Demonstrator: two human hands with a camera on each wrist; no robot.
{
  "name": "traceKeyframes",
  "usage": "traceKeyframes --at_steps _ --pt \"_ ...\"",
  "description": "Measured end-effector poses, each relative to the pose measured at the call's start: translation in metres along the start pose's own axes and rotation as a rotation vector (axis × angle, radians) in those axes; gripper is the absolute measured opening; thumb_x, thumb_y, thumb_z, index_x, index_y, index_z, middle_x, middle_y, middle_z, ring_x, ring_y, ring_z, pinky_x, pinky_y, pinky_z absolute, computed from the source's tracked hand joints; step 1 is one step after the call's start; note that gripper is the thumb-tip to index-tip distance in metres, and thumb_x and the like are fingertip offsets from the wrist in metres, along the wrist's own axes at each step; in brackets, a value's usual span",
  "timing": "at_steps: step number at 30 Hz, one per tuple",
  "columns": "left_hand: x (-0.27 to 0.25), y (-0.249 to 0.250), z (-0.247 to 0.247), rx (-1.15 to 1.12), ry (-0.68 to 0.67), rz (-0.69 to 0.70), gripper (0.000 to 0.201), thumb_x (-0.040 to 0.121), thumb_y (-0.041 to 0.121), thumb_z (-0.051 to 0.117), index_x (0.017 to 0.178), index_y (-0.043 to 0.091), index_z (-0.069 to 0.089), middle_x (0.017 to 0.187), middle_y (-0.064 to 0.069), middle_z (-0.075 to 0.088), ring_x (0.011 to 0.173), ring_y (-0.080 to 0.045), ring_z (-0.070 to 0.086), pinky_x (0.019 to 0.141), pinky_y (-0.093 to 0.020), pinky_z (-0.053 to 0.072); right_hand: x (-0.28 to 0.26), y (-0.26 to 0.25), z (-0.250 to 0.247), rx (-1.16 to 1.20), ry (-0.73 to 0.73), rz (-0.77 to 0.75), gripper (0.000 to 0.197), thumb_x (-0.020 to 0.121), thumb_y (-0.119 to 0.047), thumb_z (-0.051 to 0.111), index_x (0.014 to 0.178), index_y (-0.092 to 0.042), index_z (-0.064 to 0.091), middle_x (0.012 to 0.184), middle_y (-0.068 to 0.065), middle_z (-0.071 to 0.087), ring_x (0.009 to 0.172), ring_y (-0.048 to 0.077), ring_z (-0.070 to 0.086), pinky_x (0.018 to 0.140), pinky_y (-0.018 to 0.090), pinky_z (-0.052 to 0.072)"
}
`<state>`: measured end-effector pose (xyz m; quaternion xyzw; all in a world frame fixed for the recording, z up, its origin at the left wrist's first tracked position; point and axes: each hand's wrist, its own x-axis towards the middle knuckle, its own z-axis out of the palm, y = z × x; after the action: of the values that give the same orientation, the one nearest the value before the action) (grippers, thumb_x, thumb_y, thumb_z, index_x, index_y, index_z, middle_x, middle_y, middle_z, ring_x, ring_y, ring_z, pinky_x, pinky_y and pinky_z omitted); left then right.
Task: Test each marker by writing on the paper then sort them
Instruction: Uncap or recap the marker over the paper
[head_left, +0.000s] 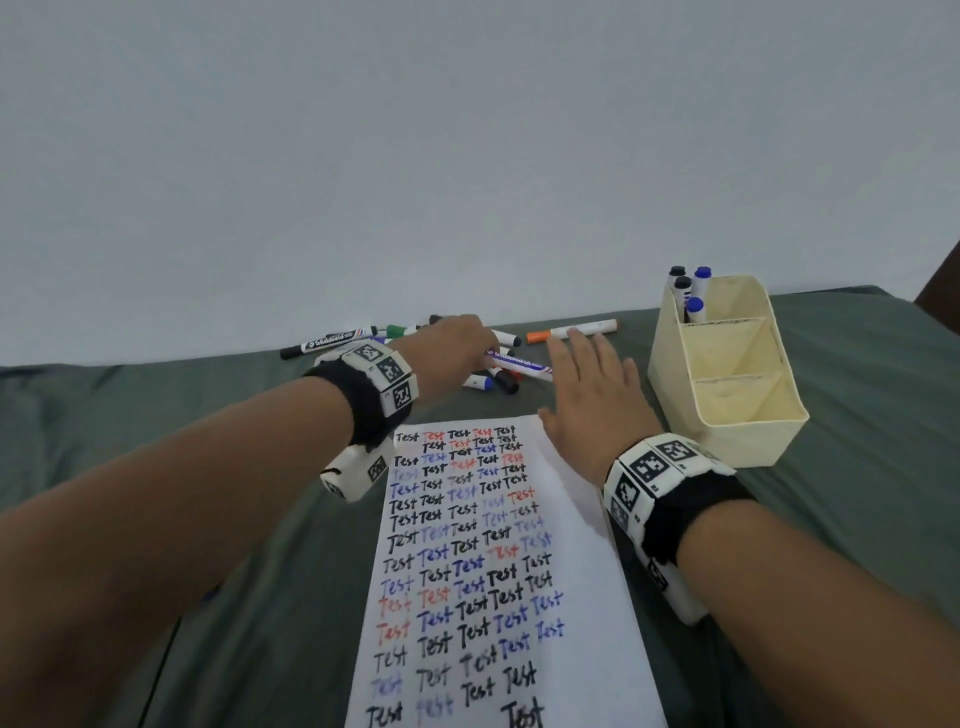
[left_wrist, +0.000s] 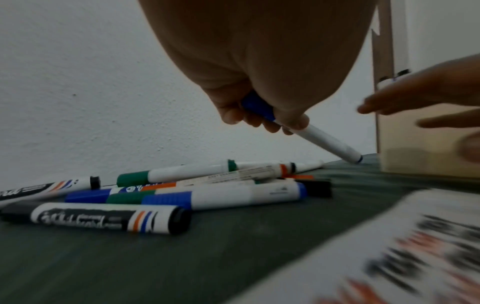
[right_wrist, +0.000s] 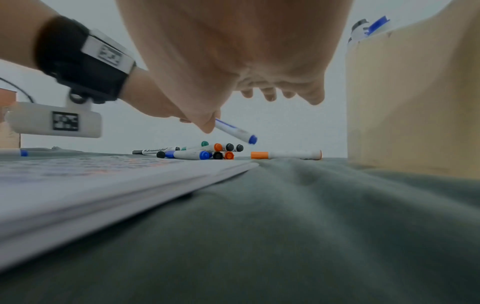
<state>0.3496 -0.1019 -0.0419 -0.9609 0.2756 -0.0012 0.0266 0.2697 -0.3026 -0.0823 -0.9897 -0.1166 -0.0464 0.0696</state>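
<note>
Left hand (head_left: 457, 343) is out over the marker pile (left_wrist: 161, 193) at the far side of the green cloth (head_left: 234, 519), fingers curled round a blue-capped marker (left_wrist: 319, 137). The cap end sits inside the fist; the white barrel sticks out to the right and slopes down, tail end clear of the pile in the right wrist view.

Right hand (head_left: 592, 395) is flat, palm down, fingers straight and slightly spread, holding nothing. It sits just right of the left hand, between the pile and the cream organizer (head_left: 727, 374), with its heel at the far right corner of the paper (head_left: 498, 571). Cannot tell whether the palm touches the cloth or hovers.

The paper lies near-centre, covered in rows of "Test" in black, blue and red. The pile is just beyond its far edge: black, blue, green and orange caps, loosely stacked and crossing. 1 orange-capped marker (head_left: 571, 331) lies apart to the right of the pile, just past the right hand's fingertips.

The organizer stands right of the paper and has 3 compartments. The far 1 holds 4 upright markers (head_left: 688, 291): 2 black caps, 2 blue. Another blue-ended marker (right_wrist: 15, 152) lies on the cloth at far left in the right wrist view.
</note>
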Motion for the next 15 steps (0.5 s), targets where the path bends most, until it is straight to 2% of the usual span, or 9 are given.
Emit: traceKeyframes --at_steps 2,3,4,5,7,9,11,13,15 --pt "-0.020 0.015 -0.003 -0.023 -0.031 0.025 0.021 0.105 0.025 0.046 0.105 0.012 0.063 0.098 -0.004 0.058 0.093 -0.023 0.058 0.074 -0.027 0.035 0.001 0.000 0.000 -0.005 -0.034 -0.051 0.068 0.103 -0.040 0.048 0.158 -0.016 0.017 0.163 0.010 0.025 0.150 0.033 0.020 0.118 0.052 0.029" --pt "-0.029 0.022 -0.004 -0.050 -0.047 0.014 0.021 0.105 0.030 0.043 0.104 0.016 0.059 0.096 -0.002 0.059 0.090 -0.023 0.058 0.075 -0.030 0.039 0.000 -0.001 -0.002 -0.003 -0.055 -0.076 0.054 0.104 -0.038 0.046 0.151 -0.017 0.031 0.152 0.009 0.042 0.140 0.031 0.034 0.106 0.046 0.039" --pt "-0.038 0.028 -0.006 -0.073 -0.056 -0.002 0.018 0.106 0.035 0.040 0.102 0.023 0.053 0.093 0.000 0.059 0.086 -0.022 0.059 0.075 -0.035 0.045 -0.001 -0.003 -0.006 0.009 -0.081 -0.085 0.039 0.105 -0.035 0.043 0.140 -0.018 0.043 0.137 0.008 0.055 0.126 0.028 0.044 0.089 0.040 0.042" --pt "-0.046 0.033 -0.007 -0.079 -0.062 -0.017 0.014 0.106 0.039 0.037 0.102 0.030 0.047 0.089 0.002 0.058 0.083 -0.021 0.058 0.074 -0.039 0.048 -0.002 -0.004 -0.010 0.021 -0.112 -0.090 0.028 0.107 -0.032 0.041 0.129 -0.018 0.049 0.124 0.007 0.061 0.112 0.026 0.048 0.078 0.037 0.040" --pt "-0.059 0.038 -0.009 -0.064 -0.063 -0.025 0.018 0.106 0.042 0.034 0.111 0.033 0.048 0.087 0.003 0.059 0.079 -0.020 0.058 0.073 -0.041 0.049 -0.005 -0.006 -0.018 0.019 -0.146 -0.124 0.023 0.108 -0.031 0.039 0.121 -0.018 0.054 0.112 0.006 0.064 0.098 0.024 0.051 0.070 0.035 0.037" --pt "-0.070 0.038 -0.013 -0.065 -0.047 -0.033 0.028 0.106 0.044 0.032 0.123 0.031 0.050 0.081 0.008 0.056 0.073 -0.015 0.055 0.064 -0.034 0.043 -0.009 -0.007 -0.027 0.002 -0.144 -0.189 0.022 0.108 -0.031 0.041 0.119 -0.018 0.055 0.108 0.005 0.064 0.090 0.023 0.050 0.069 0.034 0.038" --pt "-0.080 0.036 -0.016 -0.066 -0.017 -0.032 0.030 0.105 0.045 0.033 0.125 0.032 0.051 0.074 0.014 0.051 0.067 -0.005 0.049 0.057 -0.030 0.034 -0.013 -0.009 -0.036 -0.006 -0.134 -0.234 0.021 0.108 -0.031 0.042 0.117 -0.019 0.056 0.103 0.004 0.064 0.085 0.021 0.050 0.065 0.033 0.037" --pt "-0.089 0.036 -0.022 -0.074 0.010 -0.021 0.031 0.105 0.045 0.034 0.125 0.032 0.054 0.072 0.017 0.050 0.065 -0.001 0.047 0.057 -0.029 0.034 -0.018 -0.012 -0.043 0.000 -0.123 -0.259 0.019 0.107 -0.031 0.043 0.115 -0.020 0.056 0.095 0.001 0.060 0.081 0.021 0.052 0.060 0.033 0.034" --pt "-0.099 0.038 -0.029 -0.088 0.032 -0.006 0.031 0.105 0.045 0.037 0.125 0.034 0.056 0.071 0.020 0.049 0.064 0.003 0.046 0.056 -0.025 0.033 -0.024 -0.016 -0.048 0.021 -0.123 -0.275 0.017 0.107 -0.033 0.044 0.111 -0.021 0.055 0.089 -0.002 0.057 0.079 0.022 0.056 0.059 0.034 0.037"
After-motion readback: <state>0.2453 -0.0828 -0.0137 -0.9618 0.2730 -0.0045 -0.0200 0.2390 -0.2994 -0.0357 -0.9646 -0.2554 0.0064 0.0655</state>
